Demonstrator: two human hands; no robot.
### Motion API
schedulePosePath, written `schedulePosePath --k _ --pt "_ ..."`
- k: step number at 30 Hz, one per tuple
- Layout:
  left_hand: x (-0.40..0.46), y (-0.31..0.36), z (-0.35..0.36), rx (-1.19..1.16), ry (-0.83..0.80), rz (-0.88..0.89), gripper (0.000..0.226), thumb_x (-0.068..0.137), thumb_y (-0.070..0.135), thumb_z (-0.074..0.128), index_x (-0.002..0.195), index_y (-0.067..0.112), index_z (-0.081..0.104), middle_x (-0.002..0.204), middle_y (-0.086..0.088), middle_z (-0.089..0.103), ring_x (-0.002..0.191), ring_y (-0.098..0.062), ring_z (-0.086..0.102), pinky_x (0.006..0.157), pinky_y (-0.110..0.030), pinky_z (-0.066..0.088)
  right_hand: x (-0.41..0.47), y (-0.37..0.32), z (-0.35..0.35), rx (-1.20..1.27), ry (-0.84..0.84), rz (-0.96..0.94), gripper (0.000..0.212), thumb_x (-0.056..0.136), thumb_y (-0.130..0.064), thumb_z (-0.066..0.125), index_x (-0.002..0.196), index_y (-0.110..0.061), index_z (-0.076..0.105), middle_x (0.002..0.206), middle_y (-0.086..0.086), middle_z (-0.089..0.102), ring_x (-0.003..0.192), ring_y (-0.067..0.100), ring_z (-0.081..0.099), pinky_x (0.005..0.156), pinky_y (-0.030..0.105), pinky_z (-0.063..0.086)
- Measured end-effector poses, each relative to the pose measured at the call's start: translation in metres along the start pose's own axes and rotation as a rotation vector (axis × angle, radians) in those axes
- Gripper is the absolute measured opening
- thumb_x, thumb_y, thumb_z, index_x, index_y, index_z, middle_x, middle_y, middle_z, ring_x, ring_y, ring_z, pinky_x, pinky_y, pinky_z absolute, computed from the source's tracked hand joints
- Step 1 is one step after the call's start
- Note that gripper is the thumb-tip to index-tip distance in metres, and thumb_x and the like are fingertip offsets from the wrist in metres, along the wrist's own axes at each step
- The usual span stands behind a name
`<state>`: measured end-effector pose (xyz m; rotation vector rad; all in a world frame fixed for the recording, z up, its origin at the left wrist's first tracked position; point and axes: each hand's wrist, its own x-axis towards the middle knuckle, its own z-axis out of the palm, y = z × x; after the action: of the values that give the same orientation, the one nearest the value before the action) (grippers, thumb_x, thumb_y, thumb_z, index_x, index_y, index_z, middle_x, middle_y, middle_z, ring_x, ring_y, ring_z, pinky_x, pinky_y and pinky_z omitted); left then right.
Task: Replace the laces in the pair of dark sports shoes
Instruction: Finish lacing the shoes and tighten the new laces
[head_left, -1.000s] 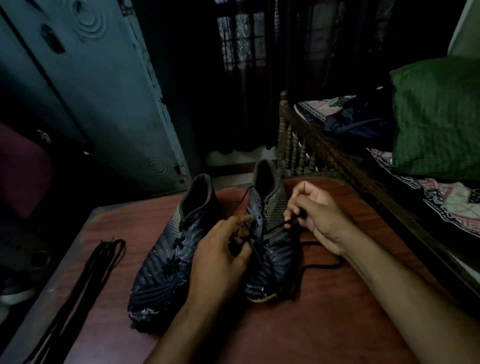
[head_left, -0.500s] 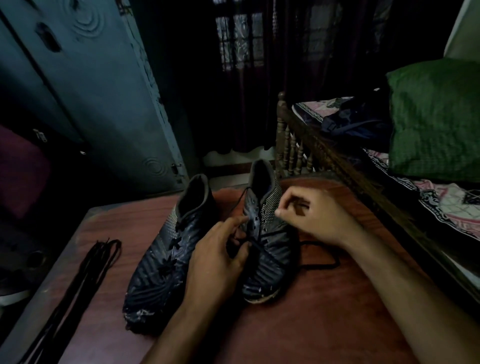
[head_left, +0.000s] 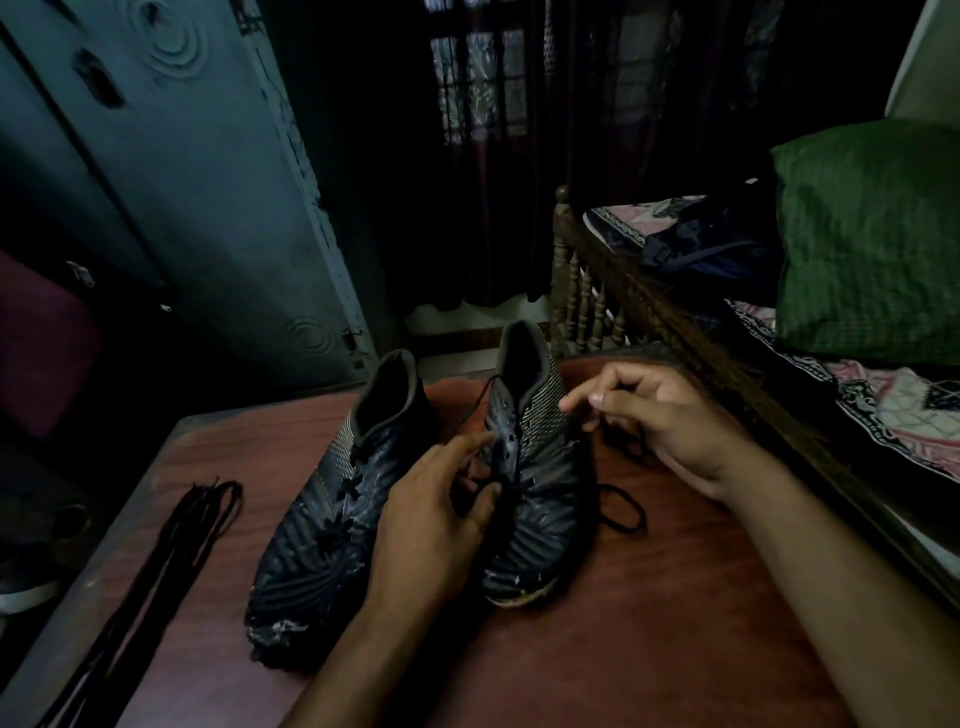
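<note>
Left hand (head_left: 431, 525) pinching lace on right-side shoe (head_left: 535, 483) | right hand (head_left: 660, 415) fingers curled, grip unclear | spare laces (head_left: 171, 561) near left edge of surface (head_left: 649, 623)

Reddish-brown wooden table (head_left: 649, 623) fills foreground. Tall blue-grey metal cupboard (head_left: 197, 197) with ring patterns stands at left. Dark maroon curtain (head_left: 519, 156) hangs over barred window at back. Carved dark wooden bed rail (head_left: 587, 296) with turned spindles runs along right. Green checked fabric pillow (head_left: 872, 234) lies on patterned pink-and-white bedsheet (head_left: 893, 395). Dark navy bag (head_left: 711, 249) sits just beside pillow.
</note>
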<state>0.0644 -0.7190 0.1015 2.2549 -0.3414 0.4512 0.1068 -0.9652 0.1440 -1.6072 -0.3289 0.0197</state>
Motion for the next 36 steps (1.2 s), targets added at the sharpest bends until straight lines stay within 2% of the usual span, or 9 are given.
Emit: schedulePosePath --k 3,6,10,14,18,22,25,30,36 --pt "0.0 0.0 -0.001 0.005 -0.003 -0.001 0.05 0.086 0.02 0.079 0.125 0.045 0.06 0.097 0.019 0.063 0.089 -0.001 0.064 0.08 -0.038 0.057 0.003 0.005 0.006 0.327 0.109 0.086 0.022 0.1 -0.004 0.048 0.079 -0.008 0.048 0.087 0.02 0.071 0.086 0.032 0.068 0.076 0.035 0.059" --pt "0.0 0.001 0.0 0.003 -0.001 -0.006 0.051 0.085 0.02 0.08 0.124 0.045 0.06 0.096 0.02 0.063 0.089 0.0 0.064 0.08 -0.037 0.057 0.008 0.01 0.009 0.48 0.234 0.109 0.025 0.103 -0.01 0.044 0.078 -0.013 0.046 0.067 0.008 0.057 0.065 0.027 0.067 0.076 0.047 0.056" --pt "0.0 0.001 0.0 0.0 0.0 0.002 0.049 0.085 0.018 0.08 0.124 0.043 0.063 0.095 0.018 0.064 0.088 -0.002 0.064 0.08 -0.034 0.057 0.013 0.018 0.014 0.514 0.409 0.122 0.025 0.105 -0.018 0.044 0.079 -0.018 0.043 0.061 0.0 0.035 0.044 0.013 0.033 0.048 0.03 0.045" --pt "0.0 0.001 -0.001 0.01 -0.006 -0.011 0.048 0.086 0.02 0.079 0.125 0.044 0.064 0.095 0.017 0.065 0.088 -0.001 0.064 0.08 -0.034 0.057 0.014 0.024 0.011 0.206 0.464 0.036 0.028 0.105 -0.022 0.049 0.077 -0.02 0.046 0.066 -0.001 0.04 0.044 0.006 0.028 0.04 0.022 0.024" --pt "0.0 0.001 -0.001 0.022 -0.013 -0.009 0.05 0.086 0.02 0.079 0.126 0.045 0.062 0.096 0.017 0.064 0.089 -0.001 0.064 0.082 -0.037 0.057 0.011 0.026 0.003 -0.525 0.27 -0.086 0.023 0.092 -0.034 0.07 0.085 -0.022 0.052 0.07 -0.007 0.06 0.061 0.004 0.055 0.059 0.02 0.043" --pt "-0.001 0.001 -0.001 0.014 -0.016 -0.009 0.05 0.087 0.019 0.078 0.126 0.044 0.062 0.099 0.018 0.063 0.091 0.0 0.063 0.083 -0.038 0.057 0.005 0.018 0.0 -0.609 0.008 -0.062 0.031 0.077 -0.048 0.08 0.081 -0.022 0.064 0.062 -0.008 0.064 0.058 0.0 0.055 0.061 0.015 0.042" --pt "0.0 0.0 0.0 0.012 -0.016 0.006 0.051 0.086 0.017 0.079 0.126 0.043 0.062 0.098 0.018 0.063 0.091 -0.002 0.063 0.083 -0.038 0.057 0.003 0.016 -0.007 -0.533 -0.065 0.0 0.032 0.072 -0.054 0.077 0.071 -0.022 0.075 0.068 -0.006 0.07 0.064 0.001 0.058 0.064 0.021 0.044" --pt "0.0 0.001 -0.001 0.016 -0.021 0.017 0.048 0.086 0.016 0.078 0.126 0.039 0.065 0.097 0.018 0.062 0.09 -0.001 0.062 0.082 -0.036 0.056 0.001 0.018 -0.013 -0.271 -0.051 0.091 0.033 0.086 -0.044 0.074 0.065 -0.019 0.067 0.064 0.002 0.057 0.062 0.01 0.049 0.062 0.022 0.037" --pt "0.0 0.001 -0.003 0.028 -0.028 0.033 0.046 0.088 0.015 0.076 0.126 0.038 0.066 0.097 0.02 0.059 0.091 0.001 0.06 0.082 -0.027 0.052 0.004 0.02 0.006 0.15 0.071 0.14 0.032 0.091 -0.032 0.061 0.088 -0.001 0.067 0.079 0.014 0.065 0.068 0.017 0.064 0.059 0.025 0.055"
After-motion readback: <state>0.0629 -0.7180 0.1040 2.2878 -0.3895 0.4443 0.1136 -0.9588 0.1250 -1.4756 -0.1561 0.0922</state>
